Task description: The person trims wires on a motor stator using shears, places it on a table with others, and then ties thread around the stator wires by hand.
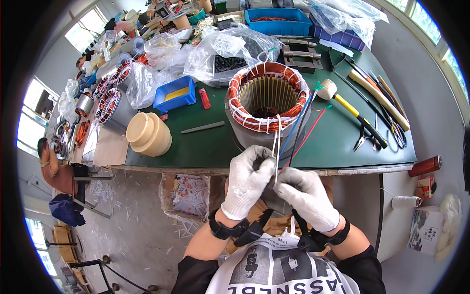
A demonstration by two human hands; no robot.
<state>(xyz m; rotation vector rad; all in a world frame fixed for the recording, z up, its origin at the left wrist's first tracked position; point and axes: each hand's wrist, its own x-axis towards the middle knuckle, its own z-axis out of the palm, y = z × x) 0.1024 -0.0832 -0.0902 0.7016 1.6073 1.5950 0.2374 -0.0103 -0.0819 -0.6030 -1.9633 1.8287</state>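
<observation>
A motor stator [245, 128] stands on the bench before me, its copper winding ring [235, 104] laced with white cord. Two strands of white lacing cord [277, 139] come down from the ring's near edge to my hands. My left hand [247, 182], in a white glove, pinches the cord with thumb and forefinger just below the bench edge. Beside it, my right hand [308, 197], gloved too, is closed on the cord's lower end. Blue [295, 132], black and red [310, 131] lead wires with green ends hang by the stator's right side, close to my fingers.
Right of the stator lie a yellow-handled mallet [352, 111], pliers [361, 141] and scissors [399, 134]. To the left are a cream stepped cylinder [150, 134], a blue tray [175, 104], a red lighter [204, 98] and a grey bar [202, 127]. A person [61, 171] sits far left.
</observation>
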